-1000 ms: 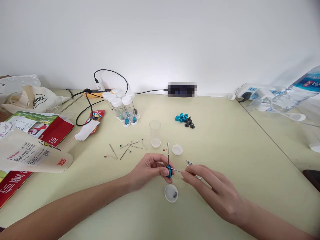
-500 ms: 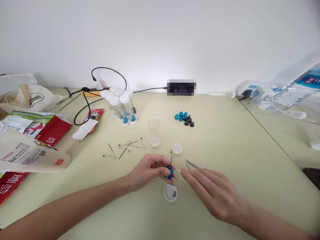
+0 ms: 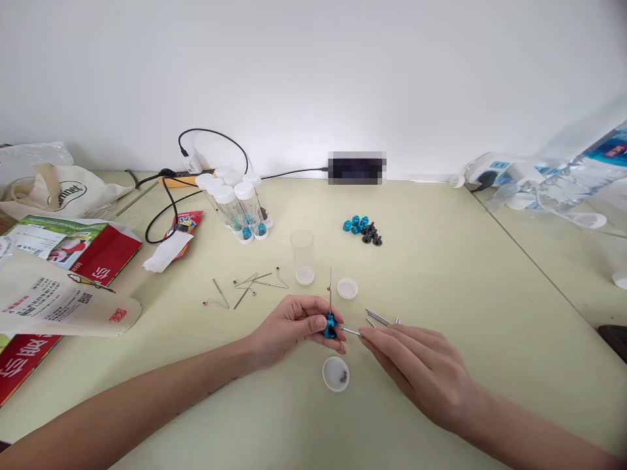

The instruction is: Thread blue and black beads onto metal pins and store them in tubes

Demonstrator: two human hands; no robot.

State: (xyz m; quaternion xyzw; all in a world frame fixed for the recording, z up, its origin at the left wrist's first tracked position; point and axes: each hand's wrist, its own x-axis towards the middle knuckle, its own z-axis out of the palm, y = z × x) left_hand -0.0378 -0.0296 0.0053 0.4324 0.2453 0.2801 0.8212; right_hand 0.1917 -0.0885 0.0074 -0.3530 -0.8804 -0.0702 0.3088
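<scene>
Small blue part [image 3: 330,326] could twist under the thin rod [image 3: 351,331]

The left hand [image 3: 294,326] pinches the blue part between thumb and fingertips, with a slim metal stem [image 3: 330,303] rising from it above the thumb. The right hand [image 3: 424,369] has its fingers pressed together on the thin rod, whose tip points at the side of the blue part; whether it is seated there I cannot tell. Pushed off line, the tip may skid and jab the left fingertips just beside it. Too light a pinch could let the part turn, and the long stem would likely add to the swing. The shallow white cap [image 3: 329,375] sits below the left fingertips, so a dropped part might tip it and scatter the small dark pieces [image 3: 344,376] inside. Loose metal rods [image 3: 377,316] lie just beyond the right fingers, where a sweep of the knuckles could roll them. The clear tube [image 3: 302,254] stands beyond the left fingers, and a wide reach could topple it
</scene>
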